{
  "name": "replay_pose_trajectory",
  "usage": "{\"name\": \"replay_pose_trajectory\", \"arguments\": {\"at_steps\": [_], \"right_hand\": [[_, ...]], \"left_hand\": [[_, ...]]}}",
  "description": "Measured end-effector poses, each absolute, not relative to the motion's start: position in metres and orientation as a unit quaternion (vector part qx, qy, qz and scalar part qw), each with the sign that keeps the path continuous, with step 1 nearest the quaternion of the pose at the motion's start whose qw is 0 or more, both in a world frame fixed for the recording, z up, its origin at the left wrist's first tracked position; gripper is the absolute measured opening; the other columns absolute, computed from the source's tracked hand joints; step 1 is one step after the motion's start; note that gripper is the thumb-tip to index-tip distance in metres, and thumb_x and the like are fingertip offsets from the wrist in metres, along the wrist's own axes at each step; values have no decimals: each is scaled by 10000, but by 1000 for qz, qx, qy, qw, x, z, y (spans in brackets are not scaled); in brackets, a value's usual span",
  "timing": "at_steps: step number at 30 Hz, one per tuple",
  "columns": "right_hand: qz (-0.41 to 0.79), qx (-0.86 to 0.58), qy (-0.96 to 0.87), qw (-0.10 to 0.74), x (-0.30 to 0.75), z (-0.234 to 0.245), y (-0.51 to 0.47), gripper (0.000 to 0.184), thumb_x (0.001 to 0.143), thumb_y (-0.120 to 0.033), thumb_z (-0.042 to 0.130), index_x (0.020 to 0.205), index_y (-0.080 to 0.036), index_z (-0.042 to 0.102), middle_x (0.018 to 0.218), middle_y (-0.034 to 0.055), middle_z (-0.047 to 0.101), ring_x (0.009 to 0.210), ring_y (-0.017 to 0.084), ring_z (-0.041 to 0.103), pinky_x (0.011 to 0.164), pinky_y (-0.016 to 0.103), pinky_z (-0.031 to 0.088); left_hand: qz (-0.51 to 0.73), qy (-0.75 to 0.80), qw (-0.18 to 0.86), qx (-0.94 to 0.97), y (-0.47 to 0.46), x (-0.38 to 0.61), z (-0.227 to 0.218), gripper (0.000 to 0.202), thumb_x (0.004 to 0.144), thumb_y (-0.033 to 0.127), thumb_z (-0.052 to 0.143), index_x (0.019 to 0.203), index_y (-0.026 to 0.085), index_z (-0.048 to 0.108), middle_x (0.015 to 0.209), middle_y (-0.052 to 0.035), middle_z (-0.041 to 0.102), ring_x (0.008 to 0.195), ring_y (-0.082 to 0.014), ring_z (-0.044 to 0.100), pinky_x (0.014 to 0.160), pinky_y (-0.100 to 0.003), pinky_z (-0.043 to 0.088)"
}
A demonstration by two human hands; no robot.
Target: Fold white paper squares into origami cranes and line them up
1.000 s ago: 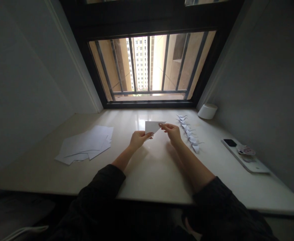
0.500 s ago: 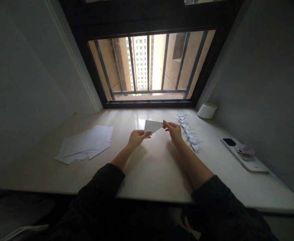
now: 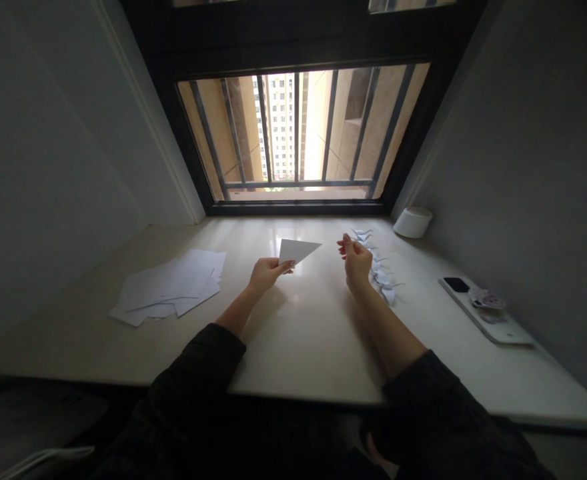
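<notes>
My left hand [image 3: 266, 275] pinches a folded piece of white paper [image 3: 296, 250] by its lower left part, thumb on top. The paper is held above the sill, its pointed end directed to the right. Apart from that point, a short gap away, is my right hand [image 3: 357, 262]. Its fingers are curled in with the thumb against them, and nothing shows between them. Just behind and beside the right hand runs a row of several small folded paper figures [image 3: 386, 293], partly covered by the hand.
Loose white paper sheets [image 3: 168, 283] lie overlapping at the left. To the right a phone [image 3: 503, 330] with a round grip rests on the pale sill [image 3: 293, 353]. A white cylindrical object [image 3: 413, 223] stands by the right wall, near the barred window [image 3: 303, 133].
My right hand has let go of the paper's right corner and moved slightly right. The left hand, with the folded paper, has shifted a little to the left.
</notes>
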State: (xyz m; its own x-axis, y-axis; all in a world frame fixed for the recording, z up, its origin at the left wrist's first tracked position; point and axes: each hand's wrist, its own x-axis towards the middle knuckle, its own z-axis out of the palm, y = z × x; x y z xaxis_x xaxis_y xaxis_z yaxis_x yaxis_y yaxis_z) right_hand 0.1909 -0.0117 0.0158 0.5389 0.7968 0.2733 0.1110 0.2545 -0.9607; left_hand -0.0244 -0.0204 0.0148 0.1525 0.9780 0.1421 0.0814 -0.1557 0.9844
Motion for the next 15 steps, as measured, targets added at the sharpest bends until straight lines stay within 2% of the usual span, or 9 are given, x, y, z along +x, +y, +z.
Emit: {"name": "replay_pose_trajectory", "arguments": {"at_steps": [4,6,8,10,12,15], "right_hand": [[264,-528,-483,647,186,20,-15,524,806,-601,412,910,-155,665,870,94,659,713,162,577,617,276,453],[273,-507,-537,617,180,21,-18,491,763,-577,510,1034,-188,640,988,92,655,796,176,588,654,284,461],[291,-497,-579,578,175,20,-21,525,683,-544,633,1084,-206,626,997,81,661,795,177,594,651,279,457],[315,-489,-616,531,173,16,-22,497,627,-523,693,1010,-207,668,899,54,682,746,172,596,632,268,442],[345,-482,-647,480,173,11,-22,408,622,-534,689,839,-190,714,724,21,675,655,160,578,584,256,411],[380,-479,-667,425,174,5,-22,391,630,-549,672,644,-161,708,532,-1,605,521,130,507,512,249,343]], "left_hand": [[466,461,444,611,-21,-30,19,363,631,504,698,726,156,736,714,-91,710,665,-209,644,648,-296,468],[439,490,384,648,-24,-31,23,339,646,518,674,680,186,729,671,-65,700,651,-202,628,615,-272,430],[404,526,286,691,-27,-31,26,307,672,518,646,640,221,717,618,-36,678,616,-187,594,588,-258,380],[367,552,182,726,-29,-32,27,302,717,511,607,625,241,705,598,-32,655,601,-183,564,581,-262,339],[338,559,102,750,-31,-33,28,328,761,506,566,621,238,693,612,-52,641,626,-197,559,595,-275,323],[337,554,41,760,-32,-33,31,332,776,507,562,658,224,689,667,-84,641,708,-228,574,667,-299,338]]}}
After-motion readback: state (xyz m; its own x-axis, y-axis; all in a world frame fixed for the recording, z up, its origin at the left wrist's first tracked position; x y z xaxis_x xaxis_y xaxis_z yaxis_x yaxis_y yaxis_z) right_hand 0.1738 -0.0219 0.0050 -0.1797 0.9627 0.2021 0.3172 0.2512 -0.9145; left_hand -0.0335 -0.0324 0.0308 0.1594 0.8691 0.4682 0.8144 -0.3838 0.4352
